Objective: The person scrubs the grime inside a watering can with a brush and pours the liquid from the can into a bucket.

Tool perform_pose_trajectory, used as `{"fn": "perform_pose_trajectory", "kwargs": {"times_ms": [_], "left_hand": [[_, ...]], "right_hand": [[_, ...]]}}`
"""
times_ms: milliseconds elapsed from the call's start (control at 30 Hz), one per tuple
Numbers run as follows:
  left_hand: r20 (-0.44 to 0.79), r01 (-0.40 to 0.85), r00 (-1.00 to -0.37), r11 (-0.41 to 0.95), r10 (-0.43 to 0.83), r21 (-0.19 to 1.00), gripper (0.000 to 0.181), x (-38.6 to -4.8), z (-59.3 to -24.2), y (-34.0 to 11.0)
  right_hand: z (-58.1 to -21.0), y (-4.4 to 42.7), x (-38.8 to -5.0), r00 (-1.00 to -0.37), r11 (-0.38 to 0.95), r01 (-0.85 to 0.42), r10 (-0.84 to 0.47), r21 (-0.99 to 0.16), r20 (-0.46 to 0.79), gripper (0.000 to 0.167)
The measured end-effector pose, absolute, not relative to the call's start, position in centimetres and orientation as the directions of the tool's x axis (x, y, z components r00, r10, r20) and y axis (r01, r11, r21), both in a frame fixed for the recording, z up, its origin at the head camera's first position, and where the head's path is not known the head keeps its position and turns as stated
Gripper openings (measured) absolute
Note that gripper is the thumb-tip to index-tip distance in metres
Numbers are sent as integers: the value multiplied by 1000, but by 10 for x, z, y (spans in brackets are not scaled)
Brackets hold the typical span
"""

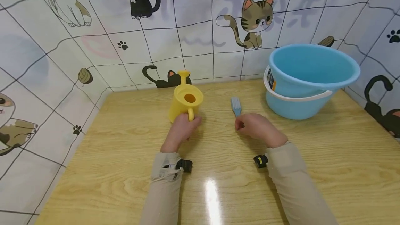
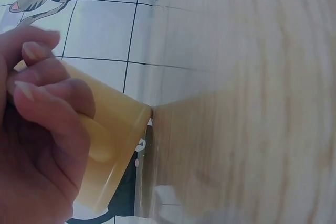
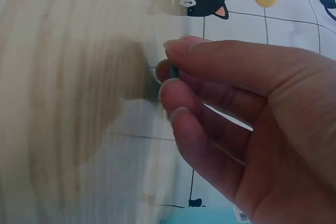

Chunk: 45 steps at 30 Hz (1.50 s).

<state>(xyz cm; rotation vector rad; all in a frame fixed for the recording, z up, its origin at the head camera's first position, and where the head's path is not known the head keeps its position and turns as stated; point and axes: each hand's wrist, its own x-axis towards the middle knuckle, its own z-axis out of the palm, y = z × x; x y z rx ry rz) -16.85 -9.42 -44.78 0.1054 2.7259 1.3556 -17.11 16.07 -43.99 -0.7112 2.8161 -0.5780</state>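
Note:
My left hand (image 1: 183, 127) grips the handle of a yellow toy watering can (image 1: 178, 101), its fingers curled round it. The can's spout points toward the back wall, and its round top opening shows. In the left wrist view the can (image 2: 121, 114) is partly hidden behind the curled fingers (image 2: 58, 95). To the right, my right hand (image 1: 254, 126) pinches the handle end of a small blue-grey fork (image 1: 236, 106), whose tines point away from me. The right wrist view shows only a dark bit of the fork's handle (image 3: 174, 71) between thumb and fingertips.
A light blue bucket (image 1: 293, 105) with a white handle (image 1: 297, 98) stands at the right, behind my right hand. The wooden table (image 1: 118, 155) meets a white cloth with printed cats (image 1: 197, 37) at the back and sides.

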Motion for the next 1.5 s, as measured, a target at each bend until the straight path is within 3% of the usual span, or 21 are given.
{"fn": "perform_pose_trajectory", "kwargs": {"times_ms": [633, 900, 1200, 1400, 1500], "left_hand": [[69, 39, -997, 528, -38, 848, 48, -169, -451, -91], [10, -53, -989, 412, -149, 909, 76, -168, -439, -89], [11, -49, -984, 326, -180, 944, 73, -163, -420, -91], [62, 13, -979, 245, -194, 970, 69, -161, -412, -84], [55, 28, -980, 142, -191, 990, 67, -162, -409, -77]], "right_hand": [[-443, 158, -165, -918, 872, -366, -395, -326, -25, 13], [-445, 156, -166, -917, 864, -380, -399, -330, 10, 17], [-437, 161, -169, -919, 842, -361, -394, -401, -1, 6], [-405, 166, -164, -928, 787, -369, -282, -494, 244, 21], [-385, 169, -155, -867, 787, -406, -169, -465, 470, 24]]}}
